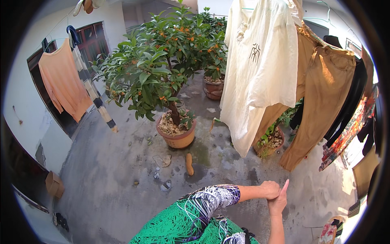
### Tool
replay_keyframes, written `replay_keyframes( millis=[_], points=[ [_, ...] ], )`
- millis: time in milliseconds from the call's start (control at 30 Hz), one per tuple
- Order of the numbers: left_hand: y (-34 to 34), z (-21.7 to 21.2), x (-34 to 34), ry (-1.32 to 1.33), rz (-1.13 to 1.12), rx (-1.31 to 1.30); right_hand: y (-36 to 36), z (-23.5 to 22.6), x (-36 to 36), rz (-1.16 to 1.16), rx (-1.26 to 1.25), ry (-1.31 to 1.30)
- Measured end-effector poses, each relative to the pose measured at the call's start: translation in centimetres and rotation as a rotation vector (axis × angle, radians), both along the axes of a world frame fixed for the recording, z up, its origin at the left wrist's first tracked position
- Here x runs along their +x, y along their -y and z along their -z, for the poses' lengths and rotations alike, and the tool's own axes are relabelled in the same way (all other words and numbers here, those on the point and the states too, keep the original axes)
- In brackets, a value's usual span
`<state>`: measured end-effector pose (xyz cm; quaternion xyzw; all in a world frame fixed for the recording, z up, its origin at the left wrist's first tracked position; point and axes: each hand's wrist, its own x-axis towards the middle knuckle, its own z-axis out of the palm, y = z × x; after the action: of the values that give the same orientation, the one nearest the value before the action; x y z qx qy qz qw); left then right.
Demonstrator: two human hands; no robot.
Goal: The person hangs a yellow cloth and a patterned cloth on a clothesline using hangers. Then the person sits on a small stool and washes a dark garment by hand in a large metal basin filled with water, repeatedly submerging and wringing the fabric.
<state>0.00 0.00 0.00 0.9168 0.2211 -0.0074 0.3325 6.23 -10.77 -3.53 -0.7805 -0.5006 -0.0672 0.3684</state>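
My left hand point(269, 190) reaches across from a patterned sleeve, its fingers curled into a closed shape. It meets my right hand point(277, 204), whose bare forearm rises from the lower edge. One finger or thumb of the right hand points upward; the rest are hidden where the hands overlap. Whether anything small lies between them does not show. Beyond the hands hang tan trousers point(321, 89) and a cream shirt point(260, 69) with a dark printed mark. The green, white and purple garment point(178, 221) I wear fills the lower middle.
A leafy shrub with orange blossoms grows in a clay pot point(178, 138); another pot point(213, 88) stands behind. A tan, elongated object point(189, 164) lies on the concrete floor point(105, 175). At left hang a peach top point(65, 79) and a striped cloth point(93, 91); a cardboard box point(54, 184) sits below.
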Motion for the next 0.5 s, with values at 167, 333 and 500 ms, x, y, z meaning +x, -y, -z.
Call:
replay_keyframes(
  millis=[167,333,500],
  points=[
    [0.3,-0.2,0.1,0.351,-0.040,0.217,-0.6,1.0,2.9,0.066,-0.172,-0.049],
    [-1.4,-0.3,0.7,0.546,0.171,0.318,-0.9,1.6,3.7,-0.141,-0.018,-0.798],
    [-1.4,-0.1,1.6,0.723,0.230,0.315,0.8,0.6,5.3,-0.388,0.028,-1.480]
  ],
)
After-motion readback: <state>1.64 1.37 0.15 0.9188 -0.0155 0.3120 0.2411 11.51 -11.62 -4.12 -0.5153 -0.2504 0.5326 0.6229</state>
